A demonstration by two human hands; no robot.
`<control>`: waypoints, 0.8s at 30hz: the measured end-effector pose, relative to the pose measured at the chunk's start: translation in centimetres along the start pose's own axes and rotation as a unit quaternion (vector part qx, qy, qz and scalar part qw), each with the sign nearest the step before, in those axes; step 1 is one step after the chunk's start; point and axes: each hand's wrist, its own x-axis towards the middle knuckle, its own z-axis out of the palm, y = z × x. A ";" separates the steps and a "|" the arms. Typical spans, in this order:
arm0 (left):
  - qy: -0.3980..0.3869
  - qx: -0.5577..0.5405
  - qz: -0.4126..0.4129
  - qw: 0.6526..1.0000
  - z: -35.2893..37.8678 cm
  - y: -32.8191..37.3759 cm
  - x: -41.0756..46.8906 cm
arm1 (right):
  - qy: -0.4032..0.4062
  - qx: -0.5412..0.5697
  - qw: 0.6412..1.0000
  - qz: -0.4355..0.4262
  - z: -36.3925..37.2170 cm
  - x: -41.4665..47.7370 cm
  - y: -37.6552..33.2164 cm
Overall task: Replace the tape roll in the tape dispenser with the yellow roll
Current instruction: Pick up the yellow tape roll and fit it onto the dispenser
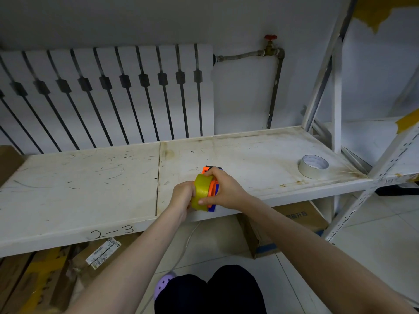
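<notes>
glossy yellow roll (201,193), scuffed metal shelf (249,155)

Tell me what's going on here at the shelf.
A person is working with both hands at the front edge of a white shelf. The left hand presses a yellow roll against an orange and blue dispenser, which the right hand holds. Whether the roll is fully seated cannot be told. A white roll lies flat on the shelf off to the right, apart from the hands.
</notes>
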 end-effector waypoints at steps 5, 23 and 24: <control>0.000 -0.020 0.008 1.000 -0.5 0.1 -0.2 | -0.004 -0.007 1.000 0.003 0.0 0.2 -0.1; 0.005 -0.042 0.001 0.999 -0.2 0.6 -0.2 | -0.004 -0.026 1.000 -0.009 0.3 0.1 0.2; 0.008 -0.038 -0.003 0.999 -0.2 0.5 -0.3 | -0.005 -0.022 1.000 -0.006 0.2 0.1 0.1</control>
